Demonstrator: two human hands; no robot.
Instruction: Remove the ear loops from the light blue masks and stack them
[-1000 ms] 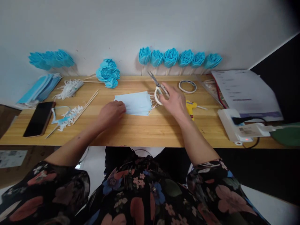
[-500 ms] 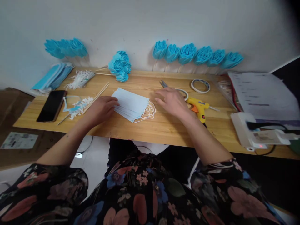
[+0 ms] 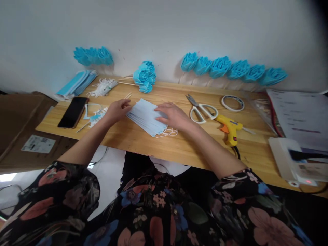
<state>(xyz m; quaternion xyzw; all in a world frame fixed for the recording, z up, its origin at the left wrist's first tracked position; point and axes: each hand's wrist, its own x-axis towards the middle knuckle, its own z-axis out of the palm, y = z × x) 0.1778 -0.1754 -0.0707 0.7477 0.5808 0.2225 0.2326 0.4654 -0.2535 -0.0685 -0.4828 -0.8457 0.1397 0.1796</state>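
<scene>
A stack of pale blue face masks lies on the wooden table, white ear loops spilling out at its right end. My left hand grips the stack's left edge with curled fingers. Fingers spread, my right hand rests flat on the stack's right part. White-handled scissors lie on the table just right of that hand, with nothing holding them.
A yellow glue gun and a tape roll lie to the right. Blue paper flowers line the wall. A phone, mask scraps, sticks and a mask pile sit left. Papers and a white device sit at far right.
My right hand has let go of the scissors, which now lie on the table, and moved left onto the mask stack. The stack has turned slightly. The camera has swung left.
</scene>
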